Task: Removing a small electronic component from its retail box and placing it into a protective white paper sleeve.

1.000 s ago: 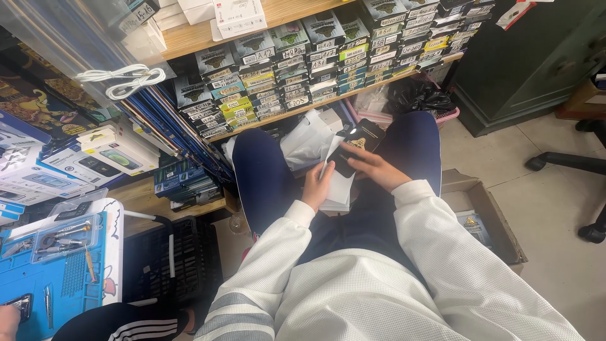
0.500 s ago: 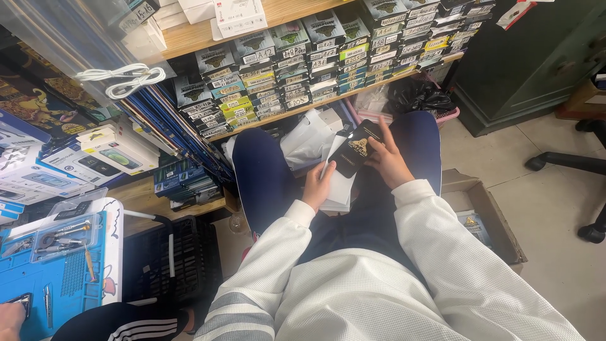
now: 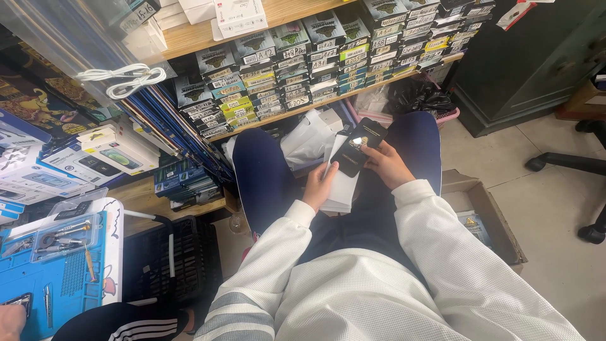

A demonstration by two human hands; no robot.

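Fingers of my right hand [image 3: 386,165] pinch the black phone [image 3: 358,147]; left hand [image 3: 319,185] lies flat on the white box [image 3: 341,187]. I judge a steady lap grip best.

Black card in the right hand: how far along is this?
Done: black card is out and raised over the lap. In hand: right hand has its grip on the card; left hand rests on the white stack on the lap. Left: the stack is not put away, and the cardboard box on the floor stands open.
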